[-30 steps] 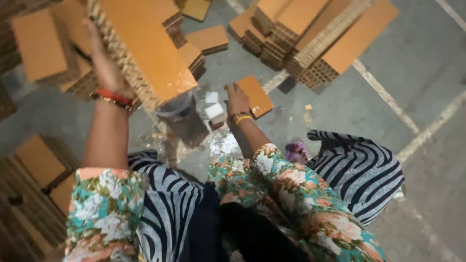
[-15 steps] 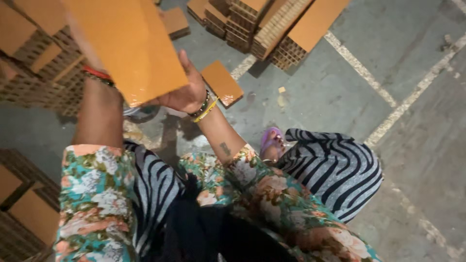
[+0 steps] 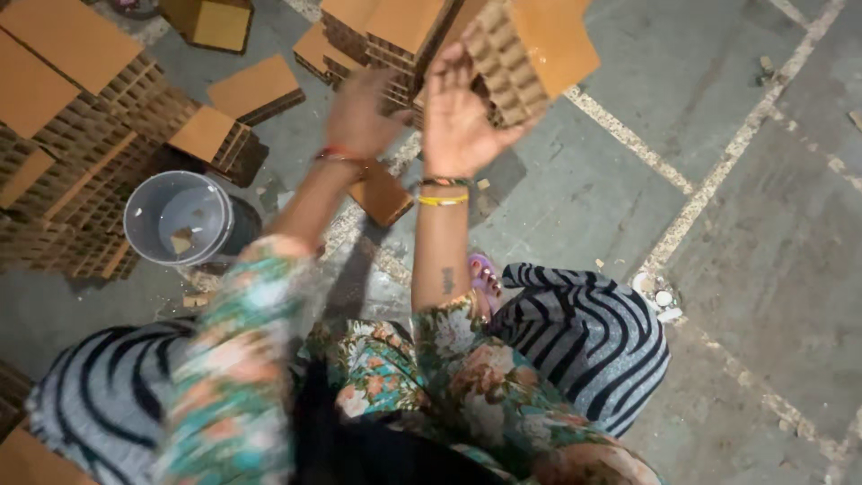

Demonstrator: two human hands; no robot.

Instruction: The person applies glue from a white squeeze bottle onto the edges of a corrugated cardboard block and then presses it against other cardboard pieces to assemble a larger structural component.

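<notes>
Both my arms are raised over the concrete floor. My right hand point(image 3: 462, 121) has its palm toward me and its fingers spread, with the fingertips at the ribbed edge of a large orange honeycomb block point(image 3: 539, 49) that tilts in the air beyond it. My left hand point(image 3: 359, 112) is blurred, holds nothing and is apart from that block. A small orange block point(image 3: 384, 196) lies on the floor under my wrists.
A grey bucket point(image 3: 175, 220) with scraps stands at the left. Stacks of orange blocks point(image 3: 72, 99) fill the left side, and more stacks point(image 3: 395, 31) are at the top. White painted lines point(image 3: 691, 211) cross the floor. My sandalled foot point(image 3: 485, 274) is below.
The large block, held overhead at the left in both hands, has swung across to the upper right and left my grip. The view has shifted left, showing the bucket.
</notes>
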